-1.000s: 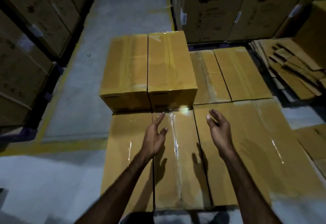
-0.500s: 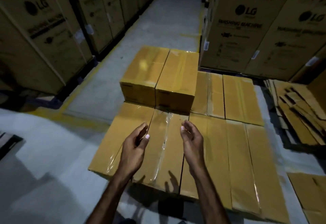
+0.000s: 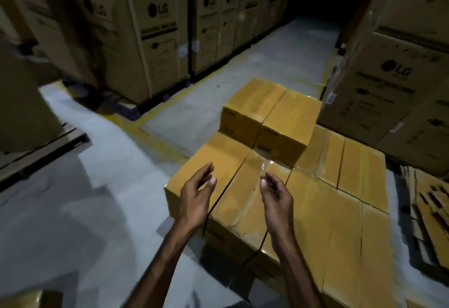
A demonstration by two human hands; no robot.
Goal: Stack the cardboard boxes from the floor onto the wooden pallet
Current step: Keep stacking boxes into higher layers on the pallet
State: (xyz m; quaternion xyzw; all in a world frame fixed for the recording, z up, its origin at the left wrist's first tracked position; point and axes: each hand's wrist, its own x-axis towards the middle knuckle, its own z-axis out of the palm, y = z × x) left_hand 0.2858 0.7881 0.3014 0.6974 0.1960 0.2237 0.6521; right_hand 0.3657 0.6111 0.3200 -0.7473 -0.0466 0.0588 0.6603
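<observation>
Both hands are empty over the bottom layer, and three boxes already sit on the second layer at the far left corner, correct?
Not quite: the head view shows two boxes on the second layer, not three. The rest holds: the left hand and right hand hang empty over the bottom layer.

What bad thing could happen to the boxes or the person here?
The two upper boxes sit at the stack's far left edge, so a careless push might tip them off. The room is dim, and flattened cardboard lies on the floor to the right, so a foot could slip. Both hands, left hand and right hand, hold nothing.
</observation>
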